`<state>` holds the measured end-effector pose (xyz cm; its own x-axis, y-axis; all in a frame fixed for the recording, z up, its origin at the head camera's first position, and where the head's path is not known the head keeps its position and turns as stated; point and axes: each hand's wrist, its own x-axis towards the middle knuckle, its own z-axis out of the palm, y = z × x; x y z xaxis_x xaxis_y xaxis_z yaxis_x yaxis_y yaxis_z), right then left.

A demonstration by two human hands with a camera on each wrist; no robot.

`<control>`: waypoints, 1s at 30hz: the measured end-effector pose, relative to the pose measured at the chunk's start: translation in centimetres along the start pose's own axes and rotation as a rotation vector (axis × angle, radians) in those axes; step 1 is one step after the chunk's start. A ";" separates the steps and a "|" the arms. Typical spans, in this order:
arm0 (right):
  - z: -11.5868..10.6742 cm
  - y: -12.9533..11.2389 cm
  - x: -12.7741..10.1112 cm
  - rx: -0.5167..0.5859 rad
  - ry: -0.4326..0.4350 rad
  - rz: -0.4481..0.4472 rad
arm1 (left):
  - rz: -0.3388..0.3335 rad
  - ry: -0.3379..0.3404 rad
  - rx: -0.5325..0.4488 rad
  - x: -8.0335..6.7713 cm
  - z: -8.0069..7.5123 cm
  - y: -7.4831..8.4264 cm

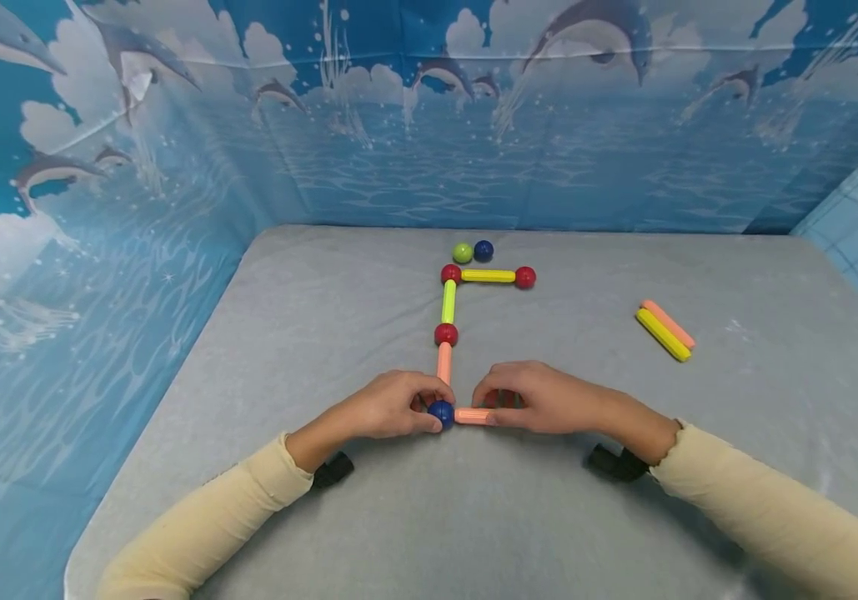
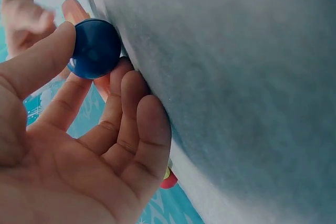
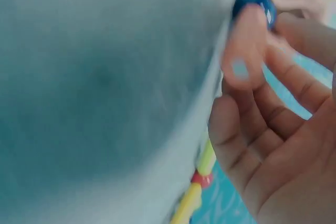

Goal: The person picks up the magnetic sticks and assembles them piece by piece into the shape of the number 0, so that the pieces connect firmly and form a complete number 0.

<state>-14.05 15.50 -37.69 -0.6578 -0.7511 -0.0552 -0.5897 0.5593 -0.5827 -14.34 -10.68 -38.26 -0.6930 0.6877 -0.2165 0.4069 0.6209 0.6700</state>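
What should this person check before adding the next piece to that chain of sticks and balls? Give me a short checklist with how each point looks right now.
1. Left hand holds the blue ball: ok, thumb and fingers pinch it in the left wrist view.
2. Right hand holds the pink stick: ok, fingers grip its far end.
3. Pink stick meets the blue ball: ok in the head view; whether it is fully seated, cannot tell.
4. Chain above is joined, red ball up to the yellow stick: ok, no gaps seen.
5. Spare sticks lie on the table: ok, to the right.
6. Spare balls free: ok, beyond the chain.
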 end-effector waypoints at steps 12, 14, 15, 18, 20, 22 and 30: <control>-8.5 6.8 4.0 -0.187 0.224 0.296 | -0.035 -0.016 -0.009 0.4 0.1 0.2; -9.1 8.0 4.6 -0.164 0.256 0.339 | -0.032 -0.016 -0.011 0.4 0.2 0.2; -9.3 8.5 4.9 -0.146 0.268 0.358 | -0.033 -0.017 -0.013 0.4 0.2 0.3; -9.7 9.8 5.9 -0.115 0.284 0.416 | -0.034 -0.017 -0.016 0.5 0.4 0.4; -9.7 10.5 6.6 -0.104 0.291 0.447 | -0.033 -0.018 -0.020 0.5 0.4 0.4; -9.7 11.1 7.4 -0.107 0.298 0.470 | -0.037 -0.021 -0.023 0.5 0.4 0.4; -9.2 11.6 10.4 -0.150 0.314 0.484 | -0.041 -0.010 -0.013 0.2 0.3 0.2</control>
<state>-32.02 17.42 -37.56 -0.9619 -0.2717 -0.0296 -0.2334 0.8728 -0.4286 -14.17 -10.31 -38.38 -0.7026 0.6658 -0.2512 0.3708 0.6438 0.6694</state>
